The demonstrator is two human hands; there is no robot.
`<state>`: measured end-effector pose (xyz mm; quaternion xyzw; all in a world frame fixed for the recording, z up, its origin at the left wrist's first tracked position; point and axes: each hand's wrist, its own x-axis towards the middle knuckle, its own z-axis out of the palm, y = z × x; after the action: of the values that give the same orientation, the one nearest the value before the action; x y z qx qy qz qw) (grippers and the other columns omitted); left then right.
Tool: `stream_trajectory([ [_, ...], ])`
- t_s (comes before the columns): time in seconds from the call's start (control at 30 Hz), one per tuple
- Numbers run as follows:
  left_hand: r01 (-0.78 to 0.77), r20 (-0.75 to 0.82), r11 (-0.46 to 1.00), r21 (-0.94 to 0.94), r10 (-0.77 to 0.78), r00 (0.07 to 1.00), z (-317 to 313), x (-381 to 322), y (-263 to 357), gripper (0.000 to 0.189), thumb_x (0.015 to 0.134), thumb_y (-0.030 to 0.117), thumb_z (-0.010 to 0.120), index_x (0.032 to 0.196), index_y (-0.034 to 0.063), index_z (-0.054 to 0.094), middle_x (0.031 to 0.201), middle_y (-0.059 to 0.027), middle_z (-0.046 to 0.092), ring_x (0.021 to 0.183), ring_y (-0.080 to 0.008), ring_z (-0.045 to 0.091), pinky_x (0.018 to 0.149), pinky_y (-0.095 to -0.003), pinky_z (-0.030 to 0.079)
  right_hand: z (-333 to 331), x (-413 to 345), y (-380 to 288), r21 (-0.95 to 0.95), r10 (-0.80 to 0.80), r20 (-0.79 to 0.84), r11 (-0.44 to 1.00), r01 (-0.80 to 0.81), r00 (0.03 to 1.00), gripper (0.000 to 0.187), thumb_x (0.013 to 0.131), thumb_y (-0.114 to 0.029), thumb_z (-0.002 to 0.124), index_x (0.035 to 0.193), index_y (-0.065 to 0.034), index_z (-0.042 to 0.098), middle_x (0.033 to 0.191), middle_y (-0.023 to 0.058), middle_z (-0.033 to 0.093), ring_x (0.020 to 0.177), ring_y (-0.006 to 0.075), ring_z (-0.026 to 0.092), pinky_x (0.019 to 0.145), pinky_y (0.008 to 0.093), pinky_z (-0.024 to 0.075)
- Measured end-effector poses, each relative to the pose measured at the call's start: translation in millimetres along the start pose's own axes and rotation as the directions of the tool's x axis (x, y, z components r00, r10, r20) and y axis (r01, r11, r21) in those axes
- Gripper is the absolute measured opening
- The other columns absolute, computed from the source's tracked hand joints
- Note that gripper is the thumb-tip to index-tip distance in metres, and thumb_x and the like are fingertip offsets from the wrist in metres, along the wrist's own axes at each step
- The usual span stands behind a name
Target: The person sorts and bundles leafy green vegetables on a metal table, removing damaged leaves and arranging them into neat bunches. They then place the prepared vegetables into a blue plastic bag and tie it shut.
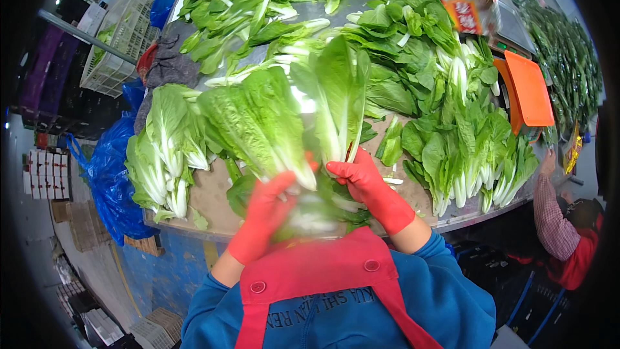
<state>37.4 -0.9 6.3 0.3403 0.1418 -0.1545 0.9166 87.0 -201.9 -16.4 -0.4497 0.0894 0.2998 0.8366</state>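
Note:
Both my hands wear red rubber gloves. My right hand [370, 186] grips the pale base of an upright head of leafy greens [341, 102], its thumb across the stalks. A dark reddish streak shows low between those stalks. My left hand [269, 213] is blurred; its fingers close around the base of a second head of greens with crinkled leaves [256, 121], tilted to the left. Loose leaves lie on the brown board [208, 198] below, and something pale and blurred is under my hands. Sorted heads lie in a left bunch [169, 150] and a right bunch [467, 160].
More greens [242, 9] cover the table's far side. At right are an orange-lidded container [528, 89], a weighing scale [516, 26] and a red printed bag [462, 7]. A co-worker [562, 232] stands there. A blue plastic bag [109, 179] and a white crate [118, 39] are left.

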Motion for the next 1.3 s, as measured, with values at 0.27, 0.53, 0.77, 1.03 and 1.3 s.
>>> stream_trajectory([
  [0.27, -0.095, -0.118, 0.930, 0.354, 0.145, 0.982, 7.5, 0.6, -4.8, 0.035, 0.084, 0.004, 0.064, 0.119, 0.0046, 0.056, 0.104, -0.0057, 0.064, 0.091, -0.0153, 0.062, 0.076, -0.0287, 0.049, 37.3, -18.8, 4.9, -0.369, -0.369, -0.086, 0.875, 0.315, 0.925, 0.045, 0.081, -0.014, 0.074, 0.118, 0.0008, 0.054, 0.104, 0.0079, 0.064, 0.081, 0.0132, 0.058, 0.063, 0.0279, 0.0467],
  [0.53, -0.096, -0.226, 0.969, 0.228, 0.148, 0.963, 13.5, -1.4, -8.6, 0.020, 0.088, 0.003, 0.061, 0.108, 0.0059, 0.061, 0.093, -0.0038, 0.064, 0.088, -0.0160, 0.060, 0.079, -0.0299, 0.047, 46.8, -12.2, 14.2, -0.865, -0.787, 0.334, -0.038, 0.500, 0.518, 0.035, 0.078, -0.014, 0.071, 0.106, 0.0005, 0.057, 0.097, 0.0207, 0.059, 0.079, 0.0360, 0.058, 0.063, 0.0390, 0.0493],
  [0.77, -0.054, -0.127, 0.696, 0.716, 0.206, 0.970, -11.2, -2.5, -8.0, 0.035, 0.090, 0.010, 0.059, 0.124, 0.0035, 0.055, 0.108, -0.0067, 0.060, 0.096, -0.0163, 0.057, 0.085, -0.0300, 0.045, 61.1, -17.7, 10.8, -0.807, -0.740, 0.549, -0.349, 0.477, 0.387, 0.025, 0.072, -0.011, 0.068, 0.094, -0.0040, 0.057, 0.116, 0.0225, 0.059, 0.092, 0.0340, 0.062, 0.069, 0.0406, 0.0512],
  [1.03, -0.084, -0.140, 0.960, 0.269, 0.125, 0.982, -43.7, 10.4, -19.2, 0.054, 0.092, 0.022, 0.063, 0.139, 0.0078, 0.040, 0.130, -0.0105, 0.055, 0.117, -0.0221, 0.052, 0.100, -0.0376, 0.042, 67.4, -9.1, 12.5, -0.749, -0.649, 0.641, -0.412, 0.520, 0.410, 0.020, 0.067, -0.008, 0.064, 0.084, -0.0031, 0.054, 0.126, 0.0269, 0.053, 0.110, 0.0396, 0.057, 0.084, 0.0439, 0.0504],
  [1.3, -0.069, -0.059, 0.952, -0.299, 0.053, 0.997, -15.3, 18.8, 0.6, 0.054, 0.088, 0.011, 0.063, 0.136, 0.0017, 0.042, 0.132, -0.0112, 0.051, 0.120, -0.0211, 0.051, 0.102, -0.0352, 0.042, 60.5, -19.8, 2.6, -0.347, -0.491, 0.150, 0.787, 0.511, 0.858, 0.025, 0.089, -0.009, 0.061, 0.111, 0.0038, 0.059, 0.108, 0.0157, 0.064, 0.098, 0.0231, 0.064, 0.085, 0.0308, 0.0497],
])
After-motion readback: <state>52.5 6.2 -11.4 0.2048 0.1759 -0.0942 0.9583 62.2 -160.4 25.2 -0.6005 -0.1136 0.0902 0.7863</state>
